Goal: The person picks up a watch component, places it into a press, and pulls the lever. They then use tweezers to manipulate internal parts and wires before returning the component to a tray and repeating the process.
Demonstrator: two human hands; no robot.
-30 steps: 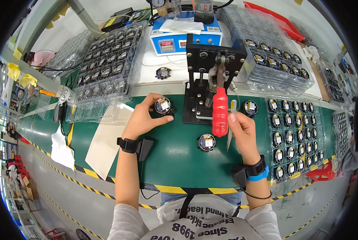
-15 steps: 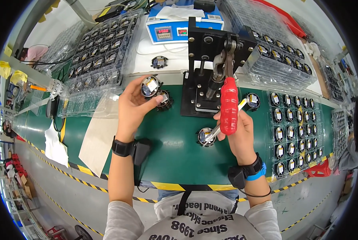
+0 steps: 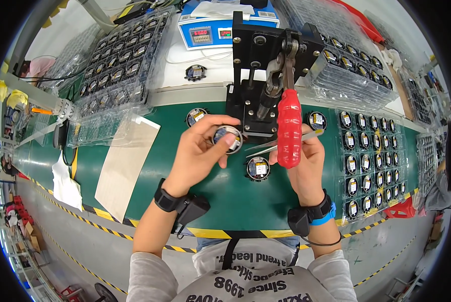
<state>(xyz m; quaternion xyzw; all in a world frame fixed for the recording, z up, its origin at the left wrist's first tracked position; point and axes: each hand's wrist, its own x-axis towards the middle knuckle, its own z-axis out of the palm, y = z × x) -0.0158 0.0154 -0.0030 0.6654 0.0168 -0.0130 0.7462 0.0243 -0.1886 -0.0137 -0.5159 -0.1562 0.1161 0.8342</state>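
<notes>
My left hand is closed on a round electronic module, a dark ring with a small circuit board and battery, raised over the green mat in front of the press. My right hand, partly behind the red handle of the toggle press, is closed on metal tweezers. The tweezers' tips point left, toward the held module and just above a second round module lying on the mat. Further modules lie left of the press and right of it.
A clear tray of modules covers the right of the mat. Stacked trays stand at back right, more trays at back left. Behind are a blue control box and a lone module. A pale sheet lies left.
My left hand has moved right and nearer with its module, uncovering another module left of the press. The tweezers' tips have lifted off the module on the mat and swung to point left.
</notes>
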